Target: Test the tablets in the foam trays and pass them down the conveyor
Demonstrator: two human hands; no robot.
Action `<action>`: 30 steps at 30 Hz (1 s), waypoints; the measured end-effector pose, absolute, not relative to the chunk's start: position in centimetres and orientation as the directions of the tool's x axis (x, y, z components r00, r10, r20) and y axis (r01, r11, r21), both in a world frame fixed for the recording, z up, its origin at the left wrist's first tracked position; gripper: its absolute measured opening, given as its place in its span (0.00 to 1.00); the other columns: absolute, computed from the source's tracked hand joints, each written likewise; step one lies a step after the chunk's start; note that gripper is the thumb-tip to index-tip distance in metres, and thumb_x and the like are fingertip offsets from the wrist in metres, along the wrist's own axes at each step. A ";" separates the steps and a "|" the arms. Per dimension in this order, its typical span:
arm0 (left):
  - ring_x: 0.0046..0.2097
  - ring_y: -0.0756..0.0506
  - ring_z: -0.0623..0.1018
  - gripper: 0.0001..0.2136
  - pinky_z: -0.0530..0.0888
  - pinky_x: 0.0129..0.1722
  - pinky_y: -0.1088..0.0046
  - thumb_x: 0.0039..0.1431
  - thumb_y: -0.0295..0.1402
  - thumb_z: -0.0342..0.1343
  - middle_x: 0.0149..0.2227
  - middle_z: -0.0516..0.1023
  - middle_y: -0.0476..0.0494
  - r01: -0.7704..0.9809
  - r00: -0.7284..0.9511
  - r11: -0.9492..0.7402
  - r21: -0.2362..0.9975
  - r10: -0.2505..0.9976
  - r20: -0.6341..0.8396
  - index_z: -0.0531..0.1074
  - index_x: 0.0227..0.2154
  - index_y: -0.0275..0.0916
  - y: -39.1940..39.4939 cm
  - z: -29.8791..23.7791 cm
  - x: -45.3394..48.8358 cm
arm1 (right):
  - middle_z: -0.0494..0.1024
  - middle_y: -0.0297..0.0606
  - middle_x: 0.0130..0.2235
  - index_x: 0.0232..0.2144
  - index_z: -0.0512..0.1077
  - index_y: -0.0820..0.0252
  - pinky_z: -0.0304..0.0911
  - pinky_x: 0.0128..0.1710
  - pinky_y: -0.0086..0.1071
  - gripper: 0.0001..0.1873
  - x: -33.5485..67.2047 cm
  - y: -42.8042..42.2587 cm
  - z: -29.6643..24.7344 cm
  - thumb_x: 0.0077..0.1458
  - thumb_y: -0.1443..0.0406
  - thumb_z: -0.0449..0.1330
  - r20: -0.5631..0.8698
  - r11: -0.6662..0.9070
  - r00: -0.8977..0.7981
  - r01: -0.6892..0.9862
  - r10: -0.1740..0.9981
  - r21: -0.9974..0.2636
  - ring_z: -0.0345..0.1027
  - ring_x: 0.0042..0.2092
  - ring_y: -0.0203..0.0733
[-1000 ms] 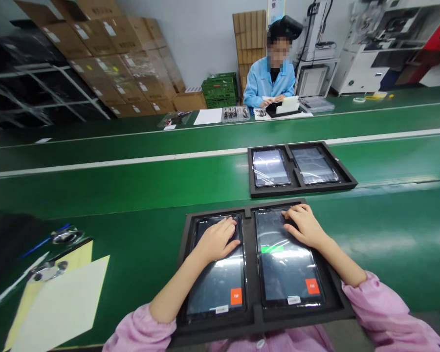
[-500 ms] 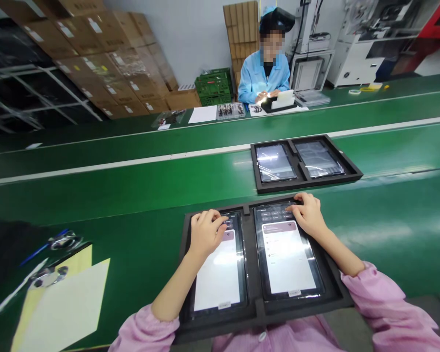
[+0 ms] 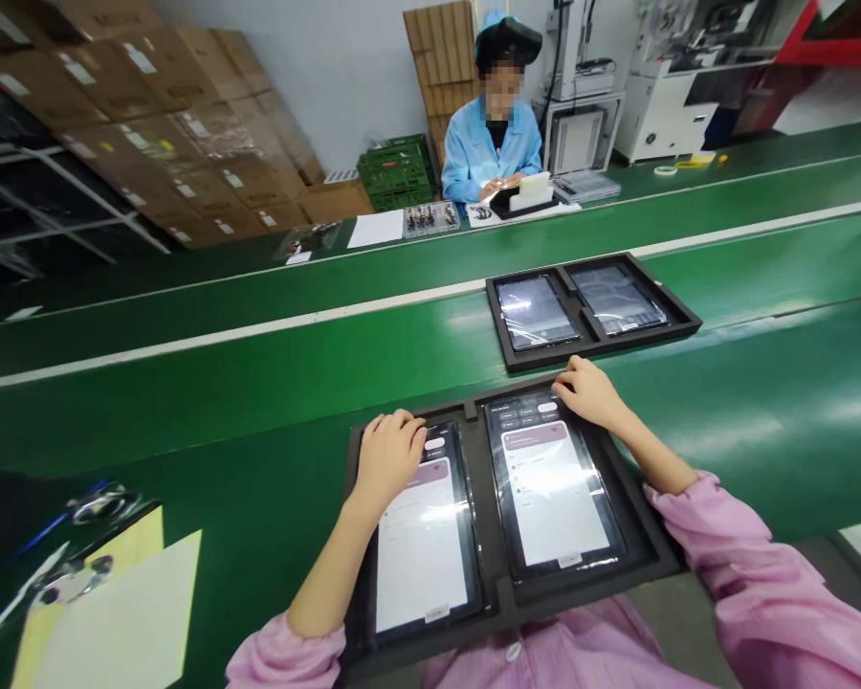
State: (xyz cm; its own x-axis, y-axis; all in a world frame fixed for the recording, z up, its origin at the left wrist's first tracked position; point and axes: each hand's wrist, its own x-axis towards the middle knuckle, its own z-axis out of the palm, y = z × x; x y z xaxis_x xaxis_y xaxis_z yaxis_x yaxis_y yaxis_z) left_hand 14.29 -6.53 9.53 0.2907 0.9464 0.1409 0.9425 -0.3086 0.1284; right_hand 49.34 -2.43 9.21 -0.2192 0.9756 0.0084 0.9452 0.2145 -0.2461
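I'm looking at an electronics factory line: a green conveyor belt [image 3: 258, 383] carries a black tray [image 3: 595, 349] of 2 tablets [image 3: 538, 311], a second tray [image 3: 497, 598] lies on its near side, and beyond it a person [image 3: 488, 153] in a blue coat works beside cartons [image 3: 187, 163] and machines [image 3: 664, 110].

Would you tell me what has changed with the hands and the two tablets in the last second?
Both screens switched from dark with orange buttons to light pages. The left hand slid to the top left of the left tablet; the right hand moved to the top right corner of the right tablet. Nothing was picked up or let go. The tablets stay in the near tray, the far tray beyond it.
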 end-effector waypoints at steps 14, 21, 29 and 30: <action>0.47 0.38 0.82 0.22 0.74 0.41 0.65 0.62 0.46 0.40 0.46 0.83 0.42 0.974 0.214 -0.187 0.125 0.943 -0.253 0.76 0.41 0.43 -4.4 12.7 14.0 | 0.72 0.54 0.46 0.35 0.81 0.64 0.68 0.46 0.43 0.23 48.7 0.7 13.2 0.53 0.48 0.65 -0.348 0.243 -0.307 0.946 0.886 -0.215 0.65 0.52 0.61; 0.37 0.36 0.82 0.25 0.73 0.35 0.65 0.56 0.57 0.43 0.35 0.83 0.41 0.988 0.152 -0.134 0.075 0.937 -0.315 0.73 0.37 0.42 -4.0 13.8 14.7 | 0.70 0.54 0.47 0.38 0.79 0.66 0.66 0.49 0.42 0.37 48.7 1.1 13.3 0.45 0.37 0.66 -0.396 0.238 -0.341 0.928 0.852 -0.288 0.64 0.53 0.60; 0.39 0.36 0.82 0.22 0.73 0.37 0.64 0.53 0.55 0.42 0.37 0.84 0.46 0.978 0.164 -0.110 0.180 0.933 -0.320 0.74 0.33 0.47 -3.9 14.0 13.9 | 0.70 0.56 0.49 0.40 0.78 0.69 0.64 0.53 0.42 0.36 48.5 1.2 13.9 0.47 0.40 0.67 -0.412 0.261 -0.361 0.924 0.837 -0.279 0.63 0.55 0.61; 0.39 0.37 0.82 0.21 0.73 0.37 0.64 0.53 0.55 0.42 0.35 0.84 0.50 0.976 0.162 -0.104 0.194 0.936 -0.314 0.73 0.32 0.48 -3.8 14.0 13.8 | 0.71 0.56 0.50 0.40 0.78 0.69 0.64 0.53 0.41 0.36 48.5 1.3 13.9 0.47 0.41 0.68 -0.409 0.269 -0.367 0.922 0.836 -0.278 0.63 0.55 0.61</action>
State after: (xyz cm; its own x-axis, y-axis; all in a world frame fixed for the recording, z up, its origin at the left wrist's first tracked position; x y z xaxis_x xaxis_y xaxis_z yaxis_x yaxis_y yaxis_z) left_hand 13.79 -3.84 14.04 0.1618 0.9357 -0.3136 0.9756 -0.1038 0.1935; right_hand 48.50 1.27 13.91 -0.3666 0.8357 -0.4090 0.9223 0.2685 -0.2780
